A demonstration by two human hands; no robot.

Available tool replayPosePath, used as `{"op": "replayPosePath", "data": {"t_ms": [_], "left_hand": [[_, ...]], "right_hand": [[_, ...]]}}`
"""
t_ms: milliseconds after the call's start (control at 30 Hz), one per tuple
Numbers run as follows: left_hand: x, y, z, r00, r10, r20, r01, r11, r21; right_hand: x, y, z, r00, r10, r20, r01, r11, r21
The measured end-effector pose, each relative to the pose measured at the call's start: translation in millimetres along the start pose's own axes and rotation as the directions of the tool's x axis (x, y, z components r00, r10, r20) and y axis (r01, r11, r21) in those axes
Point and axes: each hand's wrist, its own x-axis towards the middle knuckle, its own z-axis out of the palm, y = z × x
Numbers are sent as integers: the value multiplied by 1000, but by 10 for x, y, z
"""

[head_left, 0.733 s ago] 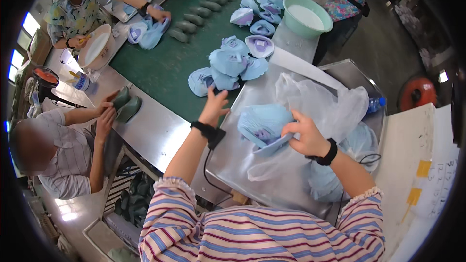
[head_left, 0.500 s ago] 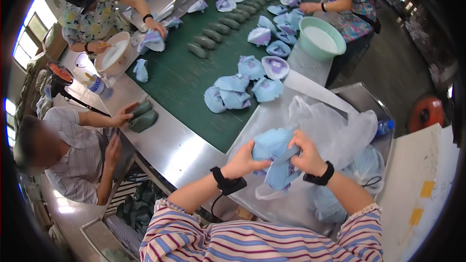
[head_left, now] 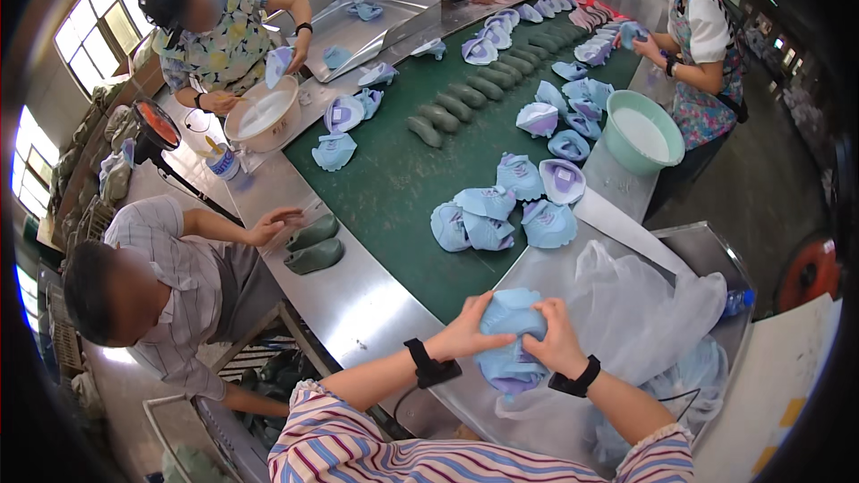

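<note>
A light blue shoe upper [head_left: 512,370] is held between both my hands above the metal table's near corner. My left hand [head_left: 465,331] grips its left side, thumb across the front. My right hand [head_left: 557,340] pinches the right side, with fingertips at the top edge. Purple shows at the upper's lower end. Just beyond my hands lie several light blue uppers [head_left: 488,204] in a loose pile on the green conveyor belt [head_left: 376,215]. A crumpled clear plastic bag [head_left: 617,304] lies right of my right hand, with more light blue pieces [head_left: 689,376] under the plastic below it.
Dark green shoe lasts [head_left: 452,105] run in a row along the belt. A mint green basin [head_left: 642,132] of white liquid stands at right, a pinkish basin [head_left: 264,114] at left. Co-workers stand along both sides. Two lasts [head_left: 313,244] sit on the left metal edge.
The upper in my hands has been turned and drawn together. The person at left has let go of the two lasts and reaches down to a crate. My view has shifted.
</note>
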Motion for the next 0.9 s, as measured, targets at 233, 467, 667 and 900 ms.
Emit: {"op": "replayPosePath", "data": {"t_ms": [233,467,667,900], "left_hand": [[221,3,-291,969,-18,247,63,983,-174],[859,-43,-1709,923,-73,-377,-84,920,-383],[1620,-577,-3212,248,-57,-967,-13,998,-62],[1545,-529,-1286,982,162,-99,-127,948,292]], "right_hand": [[89,-110,-44,992,18,127,-50,967,251],[-271,102,-695,975,183,123,-207,953,220],[-892,-151,-1059,926,357,125,-377,896,233],[-1815,40,-1515,949,312,-41,-242,638,-731]]}}
